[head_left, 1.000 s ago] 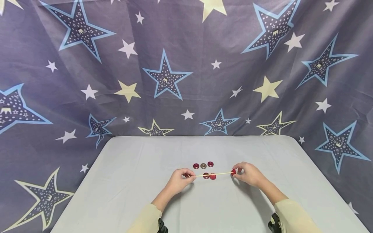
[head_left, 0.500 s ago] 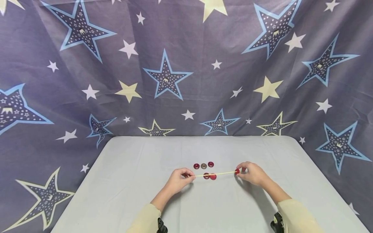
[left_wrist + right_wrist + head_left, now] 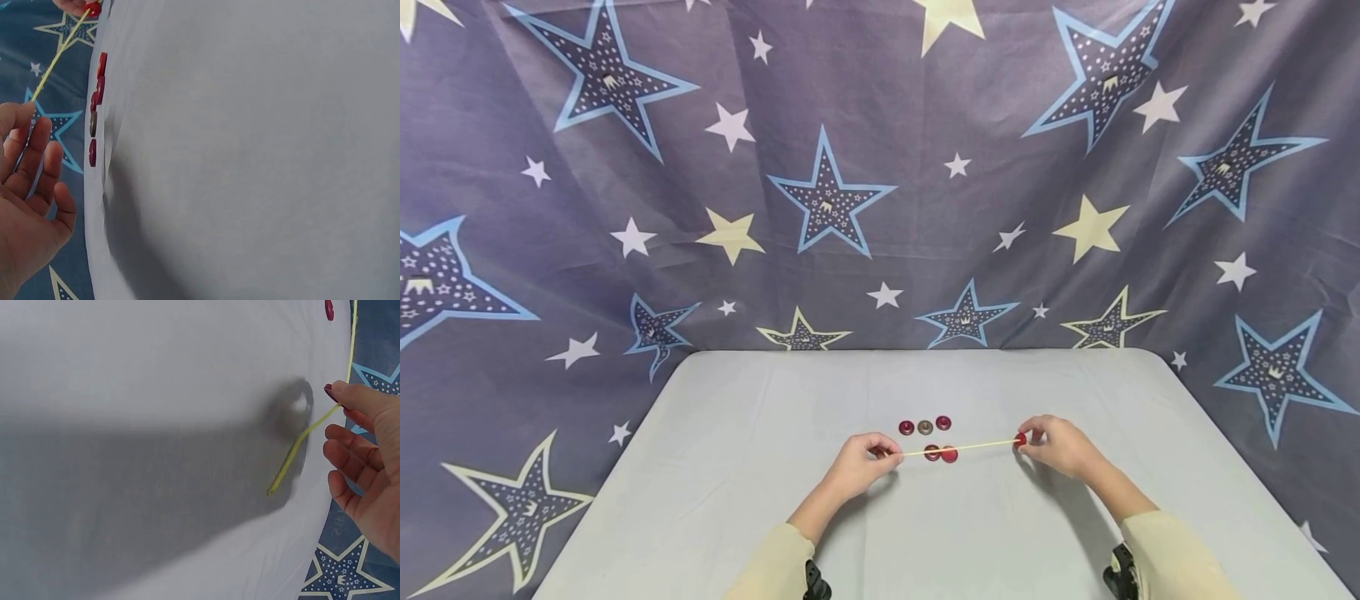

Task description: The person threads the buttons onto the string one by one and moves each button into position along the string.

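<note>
My left hand (image 3: pixel 859 465) pinches one end of a thin yellow string (image 3: pixel 981 445) between thumb and fingers. To the right, my right hand (image 3: pixel 1062 447) pinches a red button (image 3: pixel 1019 441) at the string's other side. Stretched nearly straight, the string runs between the hands above the table. In the right wrist view a loose tail of the string (image 3: pixel 287 465) hangs past the right fingertips. How the string passes through the button is hidden by the thumb. Below the string lie a dark red button (image 3: pixel 932 453) and a brighter red button (image 3: pixel 950 455), side by side.
Farther back, a dark red button (image 3: pixel 906 427), a brown button (image 3: pixel 925 427) and another dark red button (image 3: pixel 943 423) lie in a row. The table (image 3: pixel 760 417) has a pale cloth, and a star-patterned curtain (image 3: pixel 880 167) rises behind and beside it.
My right hand has moved to the right with the red button, and the stretch of string between the hands has grown longer. The left hand stays nearly still, as do the buttons on the table.
</note>
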Demonstrator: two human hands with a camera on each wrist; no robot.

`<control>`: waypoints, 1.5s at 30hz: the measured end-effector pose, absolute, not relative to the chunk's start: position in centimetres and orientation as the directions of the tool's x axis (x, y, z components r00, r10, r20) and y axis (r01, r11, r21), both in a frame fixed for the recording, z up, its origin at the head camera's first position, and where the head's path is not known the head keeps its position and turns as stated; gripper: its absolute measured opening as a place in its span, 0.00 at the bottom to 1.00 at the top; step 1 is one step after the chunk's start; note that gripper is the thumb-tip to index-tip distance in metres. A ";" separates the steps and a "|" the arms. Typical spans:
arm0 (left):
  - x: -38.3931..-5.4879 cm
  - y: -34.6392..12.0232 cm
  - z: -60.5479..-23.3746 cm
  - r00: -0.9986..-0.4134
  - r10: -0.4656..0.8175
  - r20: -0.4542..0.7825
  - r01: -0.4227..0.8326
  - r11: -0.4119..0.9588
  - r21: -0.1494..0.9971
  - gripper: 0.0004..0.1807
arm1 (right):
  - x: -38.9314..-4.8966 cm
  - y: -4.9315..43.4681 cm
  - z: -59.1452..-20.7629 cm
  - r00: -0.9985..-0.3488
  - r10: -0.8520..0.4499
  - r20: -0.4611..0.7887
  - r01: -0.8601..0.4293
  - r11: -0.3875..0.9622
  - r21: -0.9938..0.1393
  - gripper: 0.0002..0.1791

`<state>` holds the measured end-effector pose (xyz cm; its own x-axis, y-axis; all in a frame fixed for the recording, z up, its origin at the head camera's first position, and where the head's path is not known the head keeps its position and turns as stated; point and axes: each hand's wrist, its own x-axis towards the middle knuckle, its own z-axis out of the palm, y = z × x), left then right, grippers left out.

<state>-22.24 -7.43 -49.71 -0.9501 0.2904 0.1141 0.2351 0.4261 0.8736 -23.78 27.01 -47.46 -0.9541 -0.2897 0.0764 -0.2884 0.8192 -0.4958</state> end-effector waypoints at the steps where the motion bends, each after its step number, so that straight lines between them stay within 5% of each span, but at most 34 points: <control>1: -22.2 -7.4 -49.7 -0.950 0.292 0.116 0.237 0.425 0.874 0.03 | -23.8 27.1 -47.4 -0.955 -0.288 0.076 -0.287 0.820 -0.496 0.12; 45: -22.1 -7.3 -49.9 -0.946 0.302 0.116 0.243 0.429 0.870 0.04 | -23.4 29.8 -48.2 -0.978 -0.203 0.056 -0.202 0.836 -0.510 0.12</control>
<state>-22.14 -7.32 -49.94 -0.9463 0.3019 0.1159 0.2434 0.4290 0.8699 -23.43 29.77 -48.22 -0.9777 -0.2027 0.0557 -0.2024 0.8362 -0.5098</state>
